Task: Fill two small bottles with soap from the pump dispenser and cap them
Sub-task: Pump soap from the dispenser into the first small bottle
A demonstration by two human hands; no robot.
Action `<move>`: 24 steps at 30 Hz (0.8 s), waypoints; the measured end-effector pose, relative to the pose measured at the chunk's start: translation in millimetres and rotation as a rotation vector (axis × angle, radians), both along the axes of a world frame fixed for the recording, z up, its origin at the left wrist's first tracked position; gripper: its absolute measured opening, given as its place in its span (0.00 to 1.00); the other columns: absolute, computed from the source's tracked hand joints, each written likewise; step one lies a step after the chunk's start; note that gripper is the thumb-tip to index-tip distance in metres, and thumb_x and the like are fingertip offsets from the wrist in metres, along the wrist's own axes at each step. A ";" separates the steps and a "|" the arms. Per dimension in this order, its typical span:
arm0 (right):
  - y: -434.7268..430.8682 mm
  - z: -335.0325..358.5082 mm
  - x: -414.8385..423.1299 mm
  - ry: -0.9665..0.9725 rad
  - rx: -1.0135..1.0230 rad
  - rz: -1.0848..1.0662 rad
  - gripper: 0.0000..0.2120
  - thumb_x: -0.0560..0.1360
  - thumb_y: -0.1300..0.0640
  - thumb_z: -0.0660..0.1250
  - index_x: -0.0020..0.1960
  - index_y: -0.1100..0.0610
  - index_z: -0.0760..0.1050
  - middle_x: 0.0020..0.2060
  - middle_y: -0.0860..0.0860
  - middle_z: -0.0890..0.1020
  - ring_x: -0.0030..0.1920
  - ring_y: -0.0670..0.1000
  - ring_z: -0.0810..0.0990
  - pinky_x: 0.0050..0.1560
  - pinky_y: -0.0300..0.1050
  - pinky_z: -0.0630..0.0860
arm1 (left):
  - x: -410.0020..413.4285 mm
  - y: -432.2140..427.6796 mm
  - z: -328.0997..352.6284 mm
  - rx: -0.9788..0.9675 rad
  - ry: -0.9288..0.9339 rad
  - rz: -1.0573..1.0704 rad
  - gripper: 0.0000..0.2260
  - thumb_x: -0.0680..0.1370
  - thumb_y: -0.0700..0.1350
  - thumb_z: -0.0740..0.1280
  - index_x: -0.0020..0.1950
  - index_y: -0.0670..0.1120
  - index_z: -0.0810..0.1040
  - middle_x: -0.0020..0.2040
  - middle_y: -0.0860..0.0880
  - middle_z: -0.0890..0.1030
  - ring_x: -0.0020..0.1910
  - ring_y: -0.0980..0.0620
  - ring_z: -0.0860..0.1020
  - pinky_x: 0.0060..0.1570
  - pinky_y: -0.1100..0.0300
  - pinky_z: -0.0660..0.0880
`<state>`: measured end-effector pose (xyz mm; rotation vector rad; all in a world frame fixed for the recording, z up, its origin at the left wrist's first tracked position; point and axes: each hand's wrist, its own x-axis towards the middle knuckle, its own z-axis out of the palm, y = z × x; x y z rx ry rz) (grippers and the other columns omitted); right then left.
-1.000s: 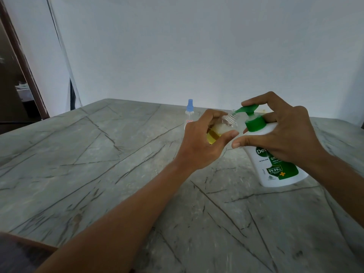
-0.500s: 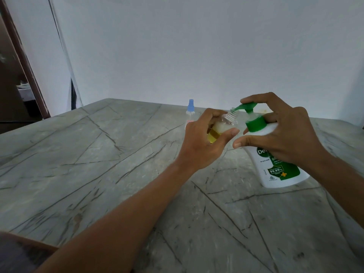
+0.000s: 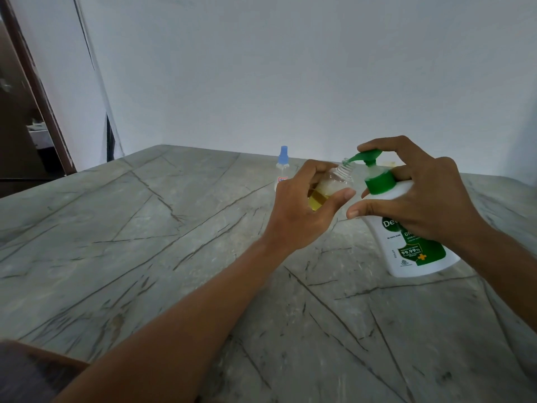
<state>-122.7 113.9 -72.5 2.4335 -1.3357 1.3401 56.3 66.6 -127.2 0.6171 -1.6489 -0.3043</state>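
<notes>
Head view, right of centre: left hand (image 3: 302, 205) wraps the small bottle (image 3: 328, 187), which is tilted with its neck pointing up-right and its mouth at the green spout (image 3: 353, 158). Right hand (image 3: 418, 196) clasps the pump dispenser (image 3: 406, 245), forefinger on top of the pump. A blue-capped bottle (image 3: 282, 167) stands behind on the bench (image 3: 145, 257).

Table (image 3: 139, 257): grey stone-look top crossed by dark veins; a brown edge strip shows at the near left corner.
Standing on it: 2 things plainly seen.
Dispenser (image 3: 406, 257): white body, green collar, pump and label. Its base sits on the table below the right hand (image 3: 421, 196), which curls round its neck. In this view its top tilts toward the left hand (image 3: 299, 210).
Bottle (image 3: 282, 167): clear, blue cap, small label. Upright, beyond the left hand and a little to its left, apart from it, near the far edge.
Pale thing (image 3: 388, 163): yellowish, just beyond the right hand's fingers; too hidden to name.
</notes>
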 end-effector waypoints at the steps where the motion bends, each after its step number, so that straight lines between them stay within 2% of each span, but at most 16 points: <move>1: 0.5 -0.2 -0.5 -0.011 -0.001 0.001 0.37 0.52 0.33 0.74 0.59 0.37 0.68 0.39 0.30 0.75 0.36 0.30 0.78 0.40 0.23 0.71 | 0.3 0.1 -0.3 -0.004 -0.002 -0.006 0.18 0.73 0.44 0.76 0.59 0.40 0.76 0.52 0.51 0.83 0.49 0.56 0.83 0.47 0.65 0.80; 4: 0.8 -1.9 -2.4 -0.030 -0.007 -0.005 0.37 0.51 0.33 0.75 0.57 0.39 0.70 0.40 0.38 0.79 0.36 0.35 0.80 0.46 0.33 0.75 | -0.9 1.2 -2.0 -0.011 -0.017 -0.015 0.19 0.72 0.43 0.76 0.58 0.38 0.77 0.52 0.49 0.83 0.49 0.56 0.82 0.47 0.67 0.79; 5: 0.7 -1.9 -2.8 -0.029 -0.008 -0.005 0.36 0.51 0.33 0.75 0.57 0.39 0.70 0.41 0.38 0.80 0.37 0.35 0.80 0.46 0.34 0.75 | -1.3 1.2 -2.4 -0.008 -0.015 -0.018 0.19 0.72 0.43 0.76 0.58 0.38 0.77 0.52 0.49 0.83 0.49 0.56 0.82 0.47 0.67 0.79; 9: 0.4 0.4 -0.5 0.012 0.018 -0.017 0.37 0.52 0.32 0.72 0.58 0.36 0.67 0.40 0.30 0.75 0.37 0.35 0.78 0.40 0.30 0.71 | -1.4 0.6 -2.3 0.010 -0.001 -0.016 0.19 0.73 0.44 0.76 0.59 0.39 0.76 0.52 0.52 0.82 0.49 0.58 0.82 0.47 0.67 0.79; 12: 1.3 1.2 0.8 0.027 0.012 -0.023 0.37 0.53 0.30 0.71 0.59 0.35 0.65 0.39 0.28 0.73 0.33 0.34 0.78 0.40 0.25 0.68 | -0.5 -0.4 -1.7 0.013 0.010 -0.014 0.18 0.73 0.43 0.75 0.60 0.39 0.76 0.52 0.53 0.81 0.49 0.58 0.82 0.47 0.67 0.79; 14: 1.8 0.9 0.5 0.019 0.003 -0.026 0.36 0.53 0.31 0.72 0.59 0.35 0.65 0.38 0.27 0.73 0.36 0.29 0.78 0.42 0.24 0.70 | -0.5 -0.3 -1.5 0.004 0.017 -0.018 0.18 0.73 0.43 0.75 0.60 0.38 0.76 0.53 0.50 0.82 0.49 0.56 0.83 0.47 0.66 0.79; 16: 1.1 0.0 0.4 0.022 -0.010 -0.047 0.36 0.53 0.31 0.73 0.59 0.35 0.67 0.38 0.27 0.74 0.35 0.31 0.78 0.51 0.39 0.75 | -0.4 -0.2 -1.4 -0.003 0.018 -0.021 0.19 0.73 0.42 0.76 0.60 0.38 0.76 0.53 0.48 0.83 0.49 0.55 0.83 0.47 0.65 0.80; 18: 1.4 -1.1 0.8 0.001 -0.013 -0.050 0.35 0.53 0.32 0.74 0.58 0.38 0.69 0.39 0.28 0.75 0.37 0.34 0.79 0.54 0.50 0.77 | 0.2 -0.5 -2.1 -0.010 0.011 -0.016 0.19 0.73 0.43 0.76 0.59 0.38 0.76 0.53 0.48 0.83 0.49 0.55 0.83 0.47 0.64 0.80; 21: 2.3 -1.5 -0.2 -0.024 -0.008 -0.048 0.35 0.52 0.33 0.75 0.57 0.40 0.71 0.39 0.31 0.76 0.39 0.36 0.80 0.51 0.46 0.79 | 0.0 -1.6 -4.4 -0.023 -0.011 -0.008 0.20 0.72 0.44 0.77 0.59 0.38 0.76 0.52 0.46 0.84 0.48 0.55 0.83 0.46 0.60 0.82; 24: 1.5 -0.4 -0.4 -0.008 0.010 -0.044 0.35 0.52 0.32 0.73 0.56 0.38 0.69 0.41 0.29 0.76 0.38 0.34 0.79 0.49 0.41 0.77 | -0.7 -1.8 -5.2 -0.014 -0.008 -0.009 0.20 0.72 0.44 0.76 0.59 0.38 0.76 0.53 0.47 0.84 0.49 0.55 0.83 0.47 0.59 0.82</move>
